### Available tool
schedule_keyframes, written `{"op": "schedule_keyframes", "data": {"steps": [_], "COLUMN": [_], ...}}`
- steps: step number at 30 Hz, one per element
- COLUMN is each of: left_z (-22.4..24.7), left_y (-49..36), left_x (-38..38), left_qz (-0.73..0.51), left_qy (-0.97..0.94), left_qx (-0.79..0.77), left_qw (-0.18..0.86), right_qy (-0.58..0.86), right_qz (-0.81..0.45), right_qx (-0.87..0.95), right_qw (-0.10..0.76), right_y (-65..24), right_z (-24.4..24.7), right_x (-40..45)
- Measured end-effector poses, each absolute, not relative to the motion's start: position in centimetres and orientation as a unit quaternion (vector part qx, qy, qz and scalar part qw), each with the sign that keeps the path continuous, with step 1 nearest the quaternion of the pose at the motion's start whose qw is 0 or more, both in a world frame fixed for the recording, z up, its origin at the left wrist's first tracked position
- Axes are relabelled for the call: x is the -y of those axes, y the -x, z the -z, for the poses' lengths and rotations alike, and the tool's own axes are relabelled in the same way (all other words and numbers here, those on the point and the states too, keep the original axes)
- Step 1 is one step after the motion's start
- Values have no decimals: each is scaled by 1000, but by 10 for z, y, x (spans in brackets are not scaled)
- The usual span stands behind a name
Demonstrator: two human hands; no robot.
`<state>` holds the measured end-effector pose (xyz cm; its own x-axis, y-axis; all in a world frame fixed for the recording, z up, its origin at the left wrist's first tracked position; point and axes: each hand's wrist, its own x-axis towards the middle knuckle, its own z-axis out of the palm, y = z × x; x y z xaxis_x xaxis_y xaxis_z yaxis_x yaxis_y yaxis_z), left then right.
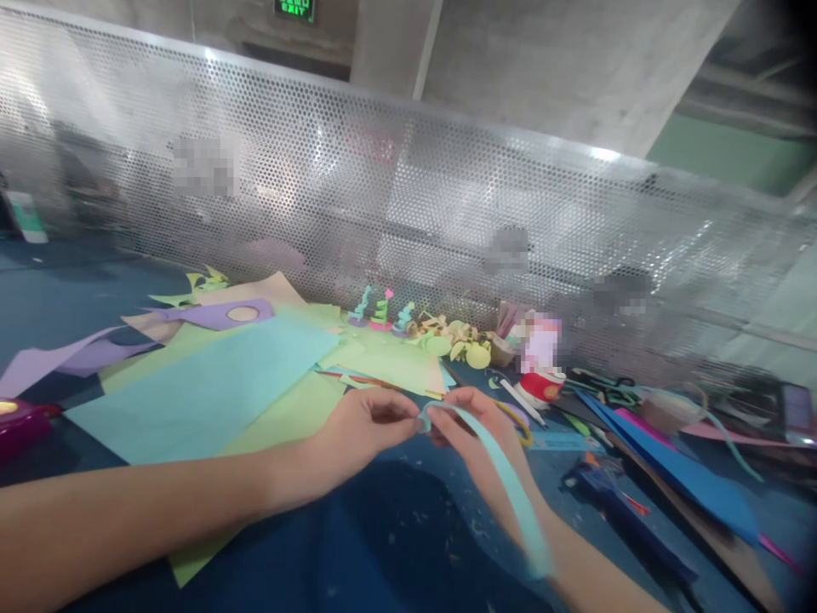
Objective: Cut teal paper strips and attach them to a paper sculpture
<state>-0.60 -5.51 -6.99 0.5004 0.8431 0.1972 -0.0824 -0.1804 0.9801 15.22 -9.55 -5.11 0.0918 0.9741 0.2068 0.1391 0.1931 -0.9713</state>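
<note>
A light-blue paper strip (504,477) arches from between my fingertips and hangs back over my right wrist. Its near end is bent into a small curl where both hands meet. My left hand (374,421) pinches that curled end between thumb and forefinger. Right beside it, my right hand (476,426) is closed on the same strip, thumb and fingers pressed together. Behind my left forearm lies a large light-blue paper sheet (223,383) on top of green paper (389,362). The exact fold at the fingertips is too small to make out.
Purple cut paper (236,315) lies at the left. Small paper figures (381,313) stand along the perforated metal screen (306,162). A red-and-white cup (541,387), a dark-blue glue gun (629,519) and blue sheets (677,468) are at the right. A magenta object (25,434) sits far left.
</note>
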Motion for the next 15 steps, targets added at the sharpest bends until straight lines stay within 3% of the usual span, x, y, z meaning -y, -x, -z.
{"op": "schedule_keyframes", "data": {"steps": [8, 15], "left_z": [74, 79], "left_y": [3, 4], "left_x": [57, 56], "left_qz": [-411, -400], "left_qy": [-632, -623], "left_qx": [-301, -331], "left_qw": [584, 585], "right_qy": [522, 512], "right_qz": [-374, -354], "right_qx": [519, 577], "right_qw": [563, 529], "right_y": [-151, -154], "right_z": [64, 69], "right_x": [94, 95]}}
